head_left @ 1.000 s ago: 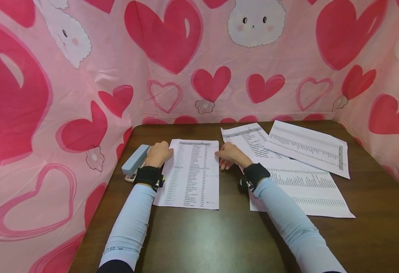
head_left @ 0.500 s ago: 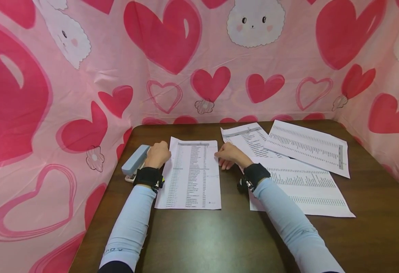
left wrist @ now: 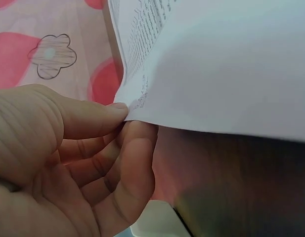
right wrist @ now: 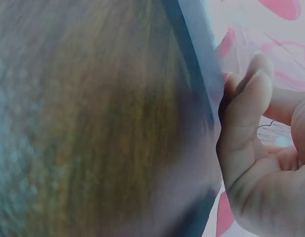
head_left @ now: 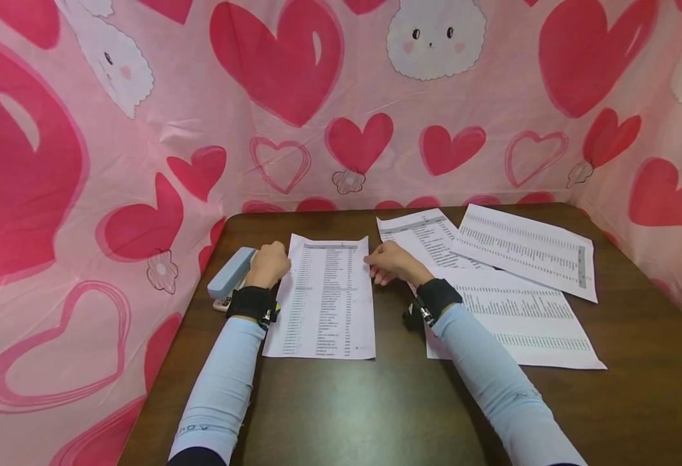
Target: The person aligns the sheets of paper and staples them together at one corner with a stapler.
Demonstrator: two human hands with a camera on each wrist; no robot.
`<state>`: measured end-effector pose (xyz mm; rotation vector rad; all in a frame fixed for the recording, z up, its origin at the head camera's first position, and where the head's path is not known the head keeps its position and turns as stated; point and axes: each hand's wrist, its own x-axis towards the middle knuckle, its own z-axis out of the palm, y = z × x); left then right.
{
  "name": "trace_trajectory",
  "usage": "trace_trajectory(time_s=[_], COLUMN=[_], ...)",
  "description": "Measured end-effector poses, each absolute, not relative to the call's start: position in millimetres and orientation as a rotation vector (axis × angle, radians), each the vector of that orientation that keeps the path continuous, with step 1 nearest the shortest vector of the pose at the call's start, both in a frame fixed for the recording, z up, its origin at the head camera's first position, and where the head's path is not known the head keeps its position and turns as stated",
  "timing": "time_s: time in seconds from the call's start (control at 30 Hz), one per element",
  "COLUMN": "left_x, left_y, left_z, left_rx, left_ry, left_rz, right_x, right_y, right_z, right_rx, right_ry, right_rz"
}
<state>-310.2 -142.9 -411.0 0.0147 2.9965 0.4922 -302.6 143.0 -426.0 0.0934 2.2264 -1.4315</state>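
A printed sheet of paper [head_left: 331, 304] with columns of text stands in front of me, its long sides running away from me. My left hand [head_left: 269, 264] pinches its left edge; in the left wrist view the thumb [left wrist: 100, 118] lies over the paper [left wrist: 231, 74] and the bent index finger sits beneath. On the opposite edge, my right hand [head_left: 396, 262] holds the sheet between thumb and fingertips. The right wrist view catches that sheet [right wrist: 204, 64] nearly edge-on beside the curled fingers [right wrist: 246, 113]. Its far corners bend upward slightly.
Several more printed sheets [head_left: 527, 323] overlap on the right of the brown table [head_left: 341, 414], partly under my right forearm. By my left hand lie a light blue oblong case [head_left: 231, 272] and a white object with buttons [head_left: 222, 304]. A pink heart-patterned cloth [head_left: 294, 97] hangs behind.
The sheet has shifted a little between my hands and its far corners now bend up more. My left hand has moved slightly left; the other sheets lie as before.
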Motion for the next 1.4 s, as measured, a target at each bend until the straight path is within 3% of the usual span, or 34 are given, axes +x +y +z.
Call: trace_trajectory(time_s=[0.63, 1.4], left_x=[-302.7, -282.9], left_y=[-146.0, -153.4], left_z=[-404.8, -378.1], left_rx=[-0.012, 0.278], left_ry=[2.885, 2.899], left_rz=[0.590, 0.666], right_x=[-299.7, -277.6], right_y=[142.7, 164.9], right_z=[-427.0, -399.5], right_rx=[-0.038, -0.186], right_ry=[2.435, 2.615], right_rz=[-1.326, -1.210])
